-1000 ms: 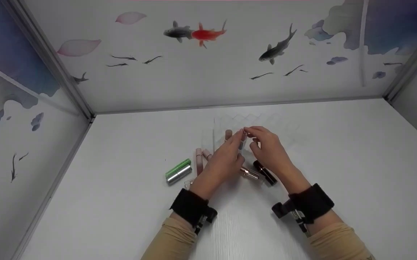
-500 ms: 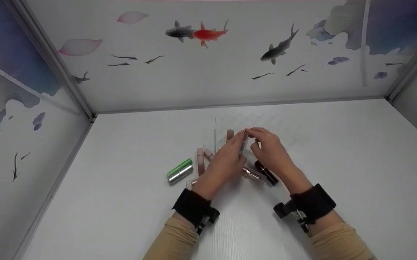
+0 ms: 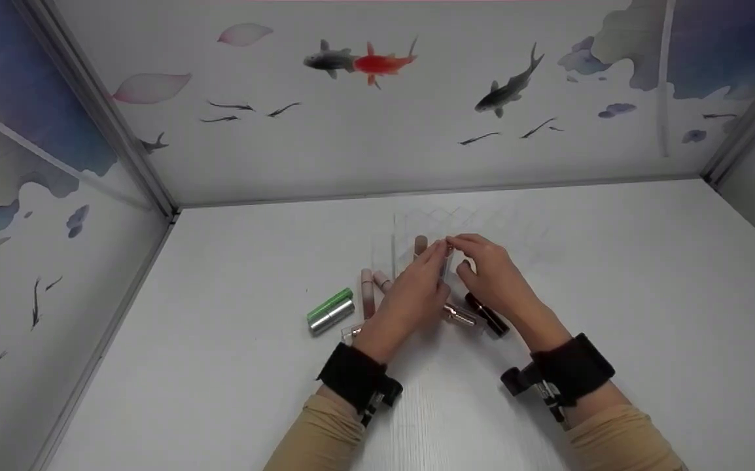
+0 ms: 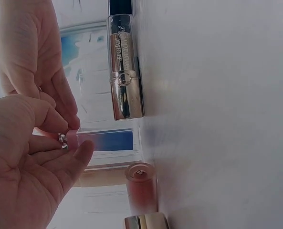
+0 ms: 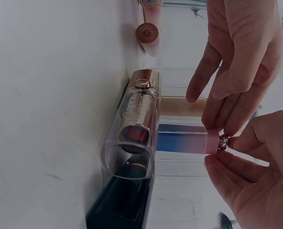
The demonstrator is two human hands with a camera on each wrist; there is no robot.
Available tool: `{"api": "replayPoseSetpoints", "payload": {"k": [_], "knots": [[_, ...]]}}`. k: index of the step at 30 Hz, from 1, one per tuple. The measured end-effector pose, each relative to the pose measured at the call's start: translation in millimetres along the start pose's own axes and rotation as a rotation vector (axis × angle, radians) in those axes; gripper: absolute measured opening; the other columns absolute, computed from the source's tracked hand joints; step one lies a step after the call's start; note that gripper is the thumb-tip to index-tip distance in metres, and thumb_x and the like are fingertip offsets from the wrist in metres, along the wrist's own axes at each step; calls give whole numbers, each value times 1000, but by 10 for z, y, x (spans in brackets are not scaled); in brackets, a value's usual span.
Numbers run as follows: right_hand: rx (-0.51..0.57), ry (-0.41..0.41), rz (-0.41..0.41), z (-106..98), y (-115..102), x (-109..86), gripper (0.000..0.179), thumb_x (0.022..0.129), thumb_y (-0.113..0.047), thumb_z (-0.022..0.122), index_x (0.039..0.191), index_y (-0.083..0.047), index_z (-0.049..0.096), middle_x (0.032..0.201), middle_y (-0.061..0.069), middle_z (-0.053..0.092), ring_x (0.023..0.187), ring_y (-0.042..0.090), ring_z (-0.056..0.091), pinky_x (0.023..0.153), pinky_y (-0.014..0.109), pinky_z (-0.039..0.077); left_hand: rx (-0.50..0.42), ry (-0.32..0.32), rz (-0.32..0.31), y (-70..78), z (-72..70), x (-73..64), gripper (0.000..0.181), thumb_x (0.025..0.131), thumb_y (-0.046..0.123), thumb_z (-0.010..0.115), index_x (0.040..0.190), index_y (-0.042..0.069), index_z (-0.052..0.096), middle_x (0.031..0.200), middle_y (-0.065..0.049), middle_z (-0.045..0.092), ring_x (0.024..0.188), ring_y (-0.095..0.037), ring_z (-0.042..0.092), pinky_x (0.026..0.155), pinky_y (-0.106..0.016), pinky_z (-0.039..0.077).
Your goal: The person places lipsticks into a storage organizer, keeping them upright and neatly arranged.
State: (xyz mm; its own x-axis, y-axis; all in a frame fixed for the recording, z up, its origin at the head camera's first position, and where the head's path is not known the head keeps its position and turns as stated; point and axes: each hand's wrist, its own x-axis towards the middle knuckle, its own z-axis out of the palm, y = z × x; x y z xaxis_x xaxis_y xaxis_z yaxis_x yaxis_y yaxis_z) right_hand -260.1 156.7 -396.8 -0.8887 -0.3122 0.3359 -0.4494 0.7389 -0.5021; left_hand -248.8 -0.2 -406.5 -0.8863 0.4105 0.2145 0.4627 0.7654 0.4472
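In the head view my left hand (image 3: 417, 288) and right hand (image 3: 498, 271) meet fingertip to fingertip above a clear organizer (image 3: 395, 229). Between them a lip gloss tube (image 5: 182, 138), fading from blue to pink, stands upright with a small metal ornament (image 5: 223, 141) on its top. My left fingers hold the tube's pink end. At the ornament, my right fingertips pinch the top from the other side. Beside the tube stands a beige tube (image 5: 182, 106) in the organizer. A gold lipstick with a clear cap (image 4: 124, 71) lies just in front.
A black lipstick tube (image 3: 487, 315) lies below my right hand. Left of my left hand are green (image 3: 330, 302) and silver (image 3: 332, 317) tubes and two pinkish tubes, one upright-looking pink tube (image 3: 368, 293) nearest them. A patterned wall stands behind the table.
Both hands stay together at the top of the lip gloss, with only slight finger movement. The whole head view has shifted a little, so everything appears slightly further right.
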Motion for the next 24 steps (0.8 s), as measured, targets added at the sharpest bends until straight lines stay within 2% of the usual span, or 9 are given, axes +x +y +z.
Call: {"api": "replayPoseSetpoints", "payload": {"k": [7,11,24], "knots": [[-28,-14,-11,9,19,-7,42,88,2,52,130,1,54,131,19,55,121,34,53,98,47,45,-1,-3,-4,3,3,-5,63,89,9,52,148,8,29,152,-8,34,138,-18,36,108,-32,38],[-39,-35,9,7,22,-6,42,89,1,52,131,1,53,132,20,54,124,35,50,102,48,42,0,-11,-11,11,-7,0,63,89,9,52,148,9,29,152,-7,33,138,-17,35,108,-33,38],[-14,-59,26,-20,19,-7,42,90,-1,52,132,-1,53,133,18,55,125,34,49,103,49,41,4,-13,-1,2,-27,-10,63,91,10,53,148,9,28,152,-7,34,137,-18,38,106,-34,40]]}}
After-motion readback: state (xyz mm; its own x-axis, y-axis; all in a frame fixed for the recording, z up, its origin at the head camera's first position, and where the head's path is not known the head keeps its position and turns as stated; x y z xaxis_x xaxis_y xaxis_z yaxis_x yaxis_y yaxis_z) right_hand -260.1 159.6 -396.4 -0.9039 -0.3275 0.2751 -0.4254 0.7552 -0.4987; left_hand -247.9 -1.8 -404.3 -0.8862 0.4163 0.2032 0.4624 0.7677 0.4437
